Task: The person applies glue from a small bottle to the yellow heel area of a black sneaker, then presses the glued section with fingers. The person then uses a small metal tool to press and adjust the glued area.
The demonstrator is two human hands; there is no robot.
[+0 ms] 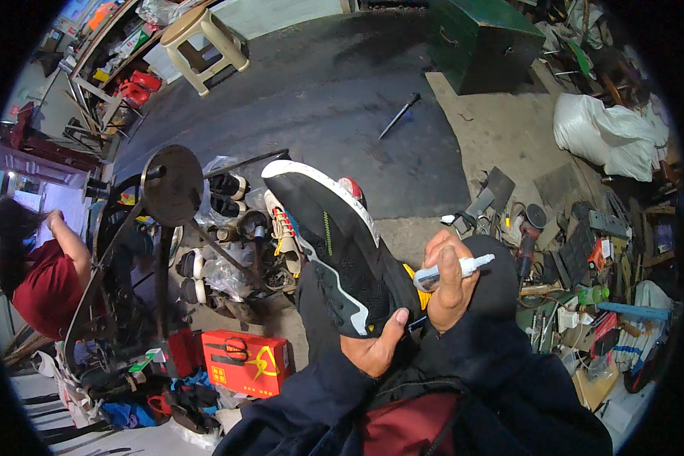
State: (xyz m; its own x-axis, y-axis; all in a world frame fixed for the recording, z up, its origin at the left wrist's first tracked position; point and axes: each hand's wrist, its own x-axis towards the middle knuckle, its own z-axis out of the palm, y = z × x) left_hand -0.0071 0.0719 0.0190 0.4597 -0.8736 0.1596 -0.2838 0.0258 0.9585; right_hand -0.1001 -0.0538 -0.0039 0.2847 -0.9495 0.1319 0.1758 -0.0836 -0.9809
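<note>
My left hand grips the heel end of a black sneaker, which has a white sole edge and grey-white trim and points away from me over my lap. To its right, my right hand holds a small white squeeze bottle tilted sideways, its narrow nozzle pointing right. A small yellow piece shows behind that hand. Below the sneaker's left side lies a beige shoe with red laces.
A person in a maroon top is at left beside an iron machine. Shoes and a red shoebox lie nearby. Tools and scraps crowd the right. A stool, green chest and white sack stand farther back.
</note>
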